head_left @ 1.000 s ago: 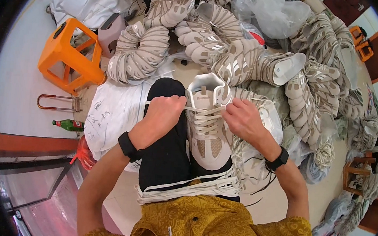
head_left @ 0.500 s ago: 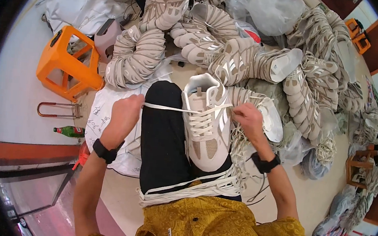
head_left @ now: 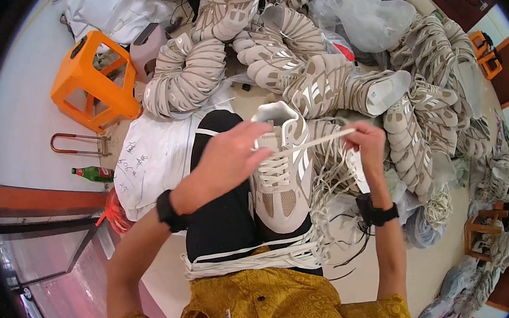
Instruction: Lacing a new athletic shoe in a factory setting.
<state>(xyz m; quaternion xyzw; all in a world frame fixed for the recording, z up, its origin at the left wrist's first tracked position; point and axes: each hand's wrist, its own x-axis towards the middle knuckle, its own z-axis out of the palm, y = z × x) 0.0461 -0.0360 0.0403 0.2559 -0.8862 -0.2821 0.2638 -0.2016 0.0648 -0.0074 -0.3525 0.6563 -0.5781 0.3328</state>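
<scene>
Orange stool (head_left: 95, 78), far left. Left hand (head_left: 227, 156) blurred above black trousers (head_left: 217, 234), thumb and fingers apart, grip unclear. Beige shoe (head_left: 293, 189) lies on right trouser leg. Cream lace (head_left: 322, 142) stretches from shoe to right hand (head_left: 366, 143), which pinches it.

The person's left forearm (head_left: 143, 241) and right forearm (head_left: 392, 256) run upward, spread wide apart, the left hand (head_left: 225, 159), blurred, reaching inward near the left knee (head_left: 217, 119) with thumb (head_left: 258, 158) and fingers (head_left: 252, 129) parted, while the right hand (head_left: 369, 143), well apart from it, is curled into a pinch.
</scene>
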